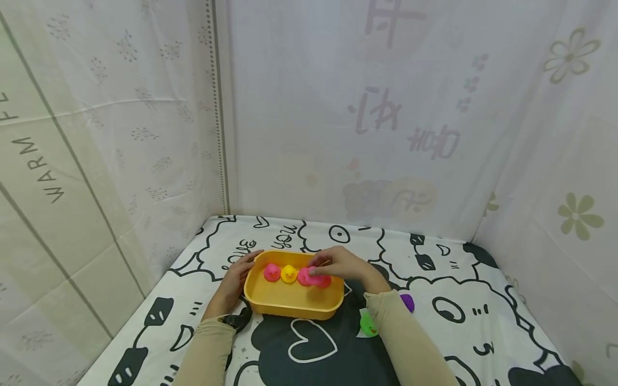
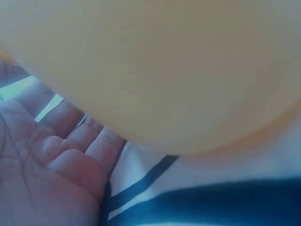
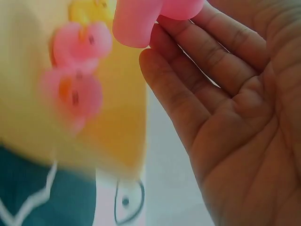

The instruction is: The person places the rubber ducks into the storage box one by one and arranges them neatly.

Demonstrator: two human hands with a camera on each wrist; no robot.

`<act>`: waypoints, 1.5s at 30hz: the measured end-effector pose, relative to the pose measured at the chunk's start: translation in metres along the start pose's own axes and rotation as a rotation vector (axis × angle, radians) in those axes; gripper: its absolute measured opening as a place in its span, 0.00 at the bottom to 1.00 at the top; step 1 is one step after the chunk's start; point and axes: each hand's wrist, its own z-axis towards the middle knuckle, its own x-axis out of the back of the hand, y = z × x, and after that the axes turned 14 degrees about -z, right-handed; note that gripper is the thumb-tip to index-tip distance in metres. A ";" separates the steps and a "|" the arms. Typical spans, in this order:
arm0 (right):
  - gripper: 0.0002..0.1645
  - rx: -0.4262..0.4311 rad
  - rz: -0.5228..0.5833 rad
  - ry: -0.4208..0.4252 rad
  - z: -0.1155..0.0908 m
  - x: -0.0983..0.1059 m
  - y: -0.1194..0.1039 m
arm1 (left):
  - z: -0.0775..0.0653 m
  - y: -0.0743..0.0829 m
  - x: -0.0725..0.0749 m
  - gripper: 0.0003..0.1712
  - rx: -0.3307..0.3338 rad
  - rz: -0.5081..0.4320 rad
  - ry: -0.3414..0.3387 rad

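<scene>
Printed curtains [image 1: 314, 107] border patterned cloth [image 1: 357, 351] around a yellow tray [image 1: 294, 298].

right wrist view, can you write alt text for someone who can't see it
A person's right hand, palm in view, holds a pink toy partly cut off by the top edge. At picture left, a yellow tray contains two pink toy ducks and a yellow toy, all slightly blurred.

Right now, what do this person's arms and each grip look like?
The left sleeve and right sleeve are plain beige, ending near the wrists. A black, band-like item sits at the left wrist; its exact kind is unclear. The left grip and right grip are ordinary five-fingered human hands, ungloved.
</scene>
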 end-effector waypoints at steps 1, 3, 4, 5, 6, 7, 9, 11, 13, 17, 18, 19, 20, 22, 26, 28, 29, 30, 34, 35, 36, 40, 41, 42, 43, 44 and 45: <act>0.22 0.003 -0.022 -0.024 0.006 -0.003 -0.006 | 0.000 0.000 0.000 0.28 0.000 0.001 -0.001; 0.23 0.018 -0.042 -0.070 0.019 -0.008 -0.016 | 0.000 0.000 0.001 0.28 -0.001 -0.001 -0.001; 0.23 0.028 -0.050 -0.089 0.025 -0.011 -0.022 | 0.000 0.000 0.001 0.28 -0.003 -0.003 -0.001; 0.23 0.039 -0.056 -0.107 0.031 -0.014 -0.027 | 0.000 0.000 0.002 0.28 -0.004 -0.007 0.000; 0.23 0.055 -0.062 -0.123 0.037 -0.017 -0.032 | 0.000 0.000 0.002 0.28 -0.004 -0.010 0.000; 0.23 0.069 -0.070 -0.138 0.042 -0.020 -0.036 | -0.001 0.000 0.002 0.28 -0.005 -0.011 -0.001; 0.23 0.094 -0.080 -0.158 0.052 -0.025 -0.043 | -0.002 0.000 0.002 0.28 -0.006 -0.018 -0.006; 0.22 0.110 -0.083 -0.175 0.061 -0.030 -0.049 | -0.002 0.000 0.002 0.28 -0.010 -0.019 -0.014; 0.21 0.121 -0.096 -0.186 0.069 -0.034 -0.054 | -0.002 0.000 0.001 0.28 -0.013 -0.015 -0.020; 0.19 0.122 -0.111 -0.202 0.081 -0.039 -0.062 | -0.001 0.001 0.002 0.28 -0.023 -0.005 -0.024; 0.18 0.121 -0.113 -0.206 0.083 -0.041 -0.063 | -0.001 0.001 0.002 0.28 -0.025 -0.004 -0.024; 0.18 0.120 -0.113 -0.209 0.086 -0.042 -0.063 | -0.001 0.001 0.002 0.28 -0.028 -0.003 -0.025; 0.17 0.118 -0.106 -0.215 0.088 -0.044 -0.064 | -0.001 0.001 0.002 0.28 -0.030 -0.004 -0.024; 0.16 0.113 -0.100 -0.226 0.091 -0.047 -0.065 | -0.001 0.001 0.002 0.27 -0.030 -0.006 -0.028; 0.14 0.114 -0.086 -0.248 0.094 -0.052 -0.063 | -0.001 0.000 0.002 0.27 -0.030 -0.017 -0.030; 0.14 0.110 -0.070 -0.257 0.095 -0.054 -0.061 | -0.001 0.000 0.002 0.27 -0.031 -0.016 -0.037; 0.13 0.107 -0.059 -0.262 0.096 -0.056 -0.061 | -0.001 0.000 0.002 0.27 -0.031 -0.018 -0.035; 0.13 0.104 -0.050 -0.266 0.097 -0.057 -0.060 | -0.002 0.000 0.003 0.27 -0.032 -0.017 -0.033; 0.11 0.128 -0.052 -0.287 0.099 -0.060 -0.059 | -0.002 0.001 0.003 0.27 -0.035 -0.016 -0.027; 0.11 0.137 -0.059 -0.291 0.100 -0.060 -0.059 | -0.002 0.001 0.002 0.27 -0.036 -0.018 -0.024; 0.11 0.145 -0.065 -0.295 0.101 -0.061 -0.059 | -0.001 0.001 0.003 0.27 -0.038 -0.013 -0.028; 0.11 0.142 -0.081 -0.309 0.103 -0.064 -0.061 | -0.001 0.001 0.002 0.27 -0.045 -0.012 -0.030; 0.11 0.137 -0.088 -0.311 0.103 -0.065 -0.061 | -0.001 0.001 0.002 0.27 -0.043 -0.012 -0.030; 0.12 0.132 -0.093 -0.312 0.104 -0.066 -0.061 | -0.001 0.001 0.002 0.27 -0.042 -0.015 -0.032; 0.11 0.130 -0.099 -0.312 0.104 -0.066 -0.061 | -0.001 0.001 0.002 0.27 -0.040 -0.020 -0.031; 0.11 0.131 -0.109 -0.310 0.104 -0.067 -0.061 | -0.001 0.001 0.002 0.27 -0.037 -0.022 -0.029; 0.11 0.129 -0.113 -0.307 0.104 -0.067 -0.061 | -0.001 0.001 0.002 0.27 -0.036 -0.023 -0.032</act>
